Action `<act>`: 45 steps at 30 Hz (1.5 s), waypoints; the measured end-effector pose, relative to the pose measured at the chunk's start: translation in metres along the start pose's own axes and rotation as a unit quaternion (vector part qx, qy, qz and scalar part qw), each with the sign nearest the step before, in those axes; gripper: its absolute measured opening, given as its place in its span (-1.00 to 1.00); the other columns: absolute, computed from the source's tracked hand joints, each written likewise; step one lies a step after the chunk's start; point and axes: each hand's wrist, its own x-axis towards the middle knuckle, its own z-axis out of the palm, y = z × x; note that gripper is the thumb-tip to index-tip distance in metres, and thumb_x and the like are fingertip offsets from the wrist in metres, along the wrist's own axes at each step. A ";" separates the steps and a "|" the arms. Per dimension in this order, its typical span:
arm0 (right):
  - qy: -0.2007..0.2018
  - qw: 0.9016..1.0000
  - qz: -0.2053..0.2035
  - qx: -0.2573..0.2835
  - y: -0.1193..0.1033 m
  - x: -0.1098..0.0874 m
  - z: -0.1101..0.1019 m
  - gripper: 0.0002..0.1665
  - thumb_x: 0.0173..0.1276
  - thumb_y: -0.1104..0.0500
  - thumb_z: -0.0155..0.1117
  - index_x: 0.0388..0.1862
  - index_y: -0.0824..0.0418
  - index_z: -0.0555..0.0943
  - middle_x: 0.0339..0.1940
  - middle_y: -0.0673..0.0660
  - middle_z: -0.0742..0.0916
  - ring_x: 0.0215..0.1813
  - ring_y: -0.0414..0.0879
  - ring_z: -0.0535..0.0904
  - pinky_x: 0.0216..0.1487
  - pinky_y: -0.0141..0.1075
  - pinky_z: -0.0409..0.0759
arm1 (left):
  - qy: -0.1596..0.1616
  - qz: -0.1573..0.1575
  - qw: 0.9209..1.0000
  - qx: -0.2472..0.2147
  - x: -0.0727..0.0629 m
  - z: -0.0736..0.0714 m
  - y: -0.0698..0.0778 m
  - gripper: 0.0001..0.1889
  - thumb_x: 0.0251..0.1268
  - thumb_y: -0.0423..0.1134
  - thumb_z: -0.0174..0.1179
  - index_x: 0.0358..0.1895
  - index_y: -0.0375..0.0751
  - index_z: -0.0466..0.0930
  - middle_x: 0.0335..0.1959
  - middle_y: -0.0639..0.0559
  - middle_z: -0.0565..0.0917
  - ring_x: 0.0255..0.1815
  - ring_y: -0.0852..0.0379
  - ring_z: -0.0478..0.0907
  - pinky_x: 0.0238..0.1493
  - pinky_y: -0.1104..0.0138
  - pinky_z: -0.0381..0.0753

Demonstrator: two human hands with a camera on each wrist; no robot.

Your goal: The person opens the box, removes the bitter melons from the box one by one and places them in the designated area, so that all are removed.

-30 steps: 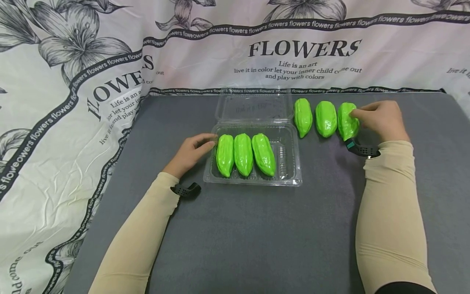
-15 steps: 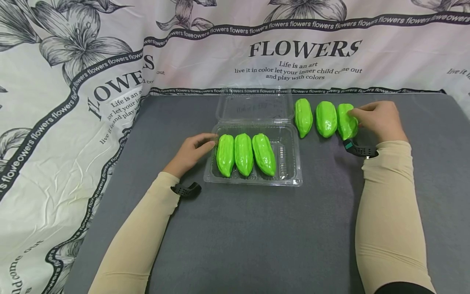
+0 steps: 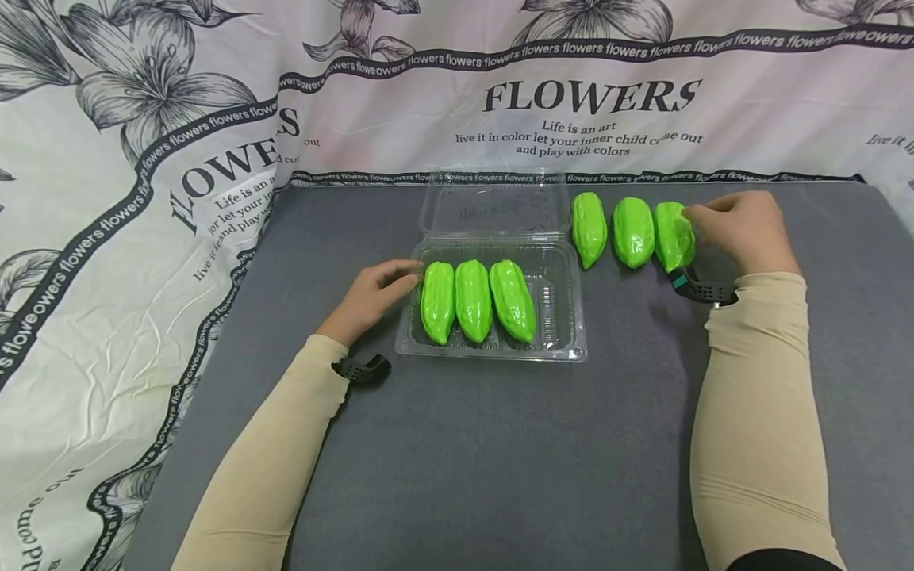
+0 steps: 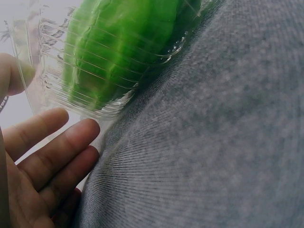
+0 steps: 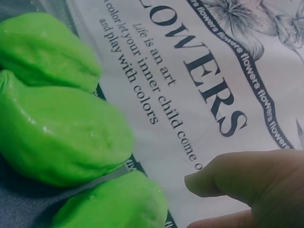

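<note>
Three fruits lay near the tabletop's far edge; pick-up, likely: the parted right hand needed to pinch (left hand loose).

I've got three glossy green ridged fruits lengthwise in the clear plastic box, rightmost slanted, lid flipped back, plus three matching fruits lined up right of the lid.

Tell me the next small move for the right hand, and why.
Probably close the right hand onto the rightmost green fruit: the head view shows it at that fruit's right edge, while the right wrist view shows the thumb apart from it. The clear container has some bare floor right of its three green fruits, so another might fit.
</note>
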 end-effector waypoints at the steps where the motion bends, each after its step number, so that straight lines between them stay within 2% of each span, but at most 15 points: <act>1: -0.001 1.000 0.001 -0.001 -0.001 0.000 -0.001 -0.09 0.54 -0.30 0.03 0.37 0.50 0.56 0.02 0.49 0.72 -0.14 0.08 0.62 -0.12 0.03 0.58 | 0.000 -0.001 1.000 -0.001 0.000 0.000 0.000 -0.54 0.65 -0.09 0.12 0.44 -0.22 0.55 0.41 -0.19 0.58 0.48 -0.14 0.45 0.48 -0.08 0.41; 5: -0.010 1.000 0.005 -0.001 -0.006 -0.002 -0.002 -0.05 0.56 -0.31 -0.01 0.44 0.51 0.47 0.32 0.57 0.59 0.19 0.39 0.55 0.12 0.31 0.53 | 0.000 -0.007 1.000 -0.001 -0.001 -0.001 0.000 -0.54 0.65 -0.09 0.12 0.44 -0.21 0.55 0.42 -0.17 0.57 0.48 -0.13 0.45 0.49 -0.07 0.40; 7: -0.010 1.000 0.005 -0.001 -0.009 -0.003 -0.003 -0.05 0.56 -0.30 -0.01 0.46 0.51 0.45 0.39 0.58 0.53 0.28 0.45 0.49 0.20 0.37 0.48 | 0.001 -0.008 1.000 -0.002 -0.002 -0.001 0.000 -0.54 0.65 -0.08 0.12 0.44 -0.21 0.55 0.42 -0.17 0.57 0.48 -0.13 0.45 0.49 -0.07 0.40; 11: -0.006 1.000 -0.007 -0.005 -0.018 -0.004 -0.005 -0.08 0.55 -0.29 0.04 0.45 0.50 0.47 0.40 0.56 0.54 0.32 0.44 0.47 0.23 0.38 0.45 | 0.002 -0.006 1.000 -0.002 -0.001 -0.002 0.000 -0.54 0.64 -0.08 0.13 0.43 -0.21 0.55 0.41 -0.17 0.58 0.47 -0.13 0.45 0.48 -0.07 0.40; 18: -0.017 0.999 -0.039 -0.018 -0.039 -0.011 -0.005 -0.08 0.53 -0.32 0.07 0.40 0.47 0.54 0.33 0.52 0.60 0.30 0.38 0.50 0.16 0.34 0.49 | 0.004 0.000 1.000 0.002 -0.001 -0.002 -0.002 -0.54 0.64 -0.08 0.13 0.43 -0.20 0.56 0.38 -0.17 0.61 0.46 -0.12 0.47 0.48 -0.06 0.41; 24: -0.019 0.997 -0.061 -0.035 -0.061 -0.020 -0.001 -0.10 0.56 -0.29 0.07 0.39 0.50 0.54 0.33 0.53 0.60 0.28 0.38 0.51 0.21 0.35 0.47 | 0.003 0.000 1.000 0.001 -0.001 -0.002 -0.002 -0.54 0.64 -0.08 0.13 0.43 -0.20 0.56 0.38 -0.17 0.60 0.45 -0.12 0.47 0.48 -0.07 0.41; 29: -0.013 0.995 -0.075 -0.059 -0.078 -0.026 0.003 -0.18 0.55 -0.26 0.09 0.28 0.46 0.63 0.19 0.48 0.67 0.12 0.30 0.55 0.09 0.27 0.53 | 0.002 -0.001 1.000 0.000 0.000 -0.002 -0.002 -0.54 0.65 -0.07 0.12 0.44 -0.19 0.55 0.39 -0.16 0.60 0.45 -0.12 0.47 0.47 -0.07 0.41; 33: -0.021 0.994 -0.086 -0.066 -0.090 -0.031 0.007 -0.18 0.54 -0.26 0.10 0.30 0.46 0.62 0.20 0.46 0.67 0.16 0.29 0.56 0.12 0.28 0.53 | 0.002 -0.002 1.000 0.001 0.000 -0.002 -0.002 -0.54 0.65 -0.07 0.13 0.43 -0.20 0.56 0.39 -0.16 0.60 0.46 -0.12 0.47 0.47 -0.07 0.41; 34: -0.027 0.994 -0.087 -0.065 -0.093 -0.032 0.008 -0.15 0.54 -0.26 0.11 0.38 0.46 0.56 0.29 0.47 0.64 0.24 0.30 0.54 0.19 0.32 0.51 | 0.002 -0.003 1.000 0.001 0.000 -0.002 -0.003 -0.54 0.65 -0.07 0.13 0.43 -0.20 0.56 0.39 -0.16 0.60 0.46 -0.11 0.47 0.47 -0.07 0.42; 36: -0.032 0.993 -0.094 -0.069 -0.098 -0.035 0.010 -0.15 0.54 -0.25 0.12 0.39 0.46 0.56 0.28 0.47 0.64 0.25 0.31 0.55 0.19 0.33 0.51 | 0.002 -0.004 1.000 0.002 0.000 -0.002 -0.003 -0.54 0.64 -0.06 0.13 0.43 -0.19 0.56 0.39 -0.16 0.60 0.46 -0.11 0.47 0.47 -0.07 0.42; 45: -0.046 0.986 -0.128 -0.093 -0.117 -0.046 0.019 -0.18 0.55 -0.28 0.12 0.30 0.45 0.62 0.14 0.47 0.72 0.07 0.31 0.65 0.01 0.27 0.60 | 0.000 -0.003 1.000 0.001 -0.001 -0.001 -0.002 -0.53 0.64 -0.06 0.13 0.44 -0.19 0.55 0.39 -0.16 0.60 0.45 -0.11 0.47 0.46 -0.08 0.42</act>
